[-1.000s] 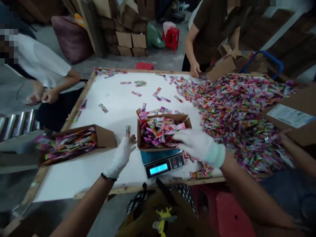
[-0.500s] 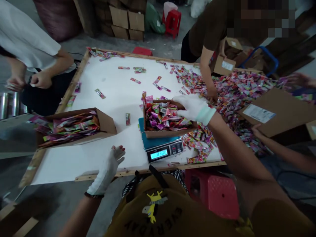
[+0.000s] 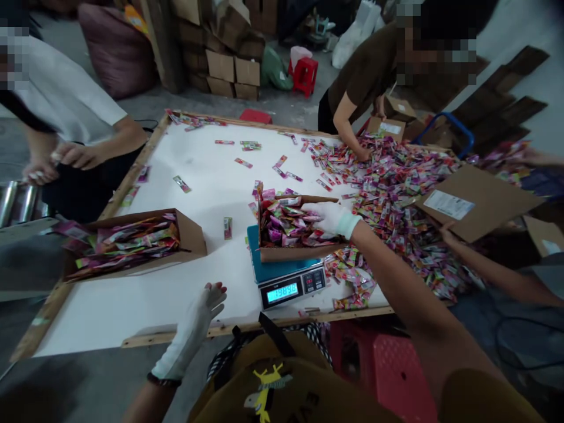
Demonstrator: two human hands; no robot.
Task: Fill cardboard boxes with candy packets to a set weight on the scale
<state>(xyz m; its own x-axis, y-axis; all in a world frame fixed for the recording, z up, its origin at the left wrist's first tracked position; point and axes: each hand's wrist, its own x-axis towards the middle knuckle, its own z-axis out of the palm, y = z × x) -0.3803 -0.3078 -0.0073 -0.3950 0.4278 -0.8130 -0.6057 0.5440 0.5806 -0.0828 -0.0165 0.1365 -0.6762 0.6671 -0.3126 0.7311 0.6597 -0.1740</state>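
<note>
My right hand, in a white glove with bare lower arm, lies over the right side of an open cardboard box. Its fingers stretch flat across small wrapped packets heaped inside. Under the box is a digital scale with a teal platform and a lit display. My left hand, also gloved with fingertips bare, hovers near the table's front edge, left of the scale. Its fingers are apart and nothing is in them. A single packet lies between the two boxes.
A second packet-filled box sits at the table's left. A large pile of packets covers the right side. One co-worker's hand reaches into it; another person's hand touches a tilted cardboard box. A red stool is beside me.
My right hand has moved left and lower onto the packets in the box. The scale's displayed number has changed. My left hand stays open; the camera view has shifted slightly.
</note>
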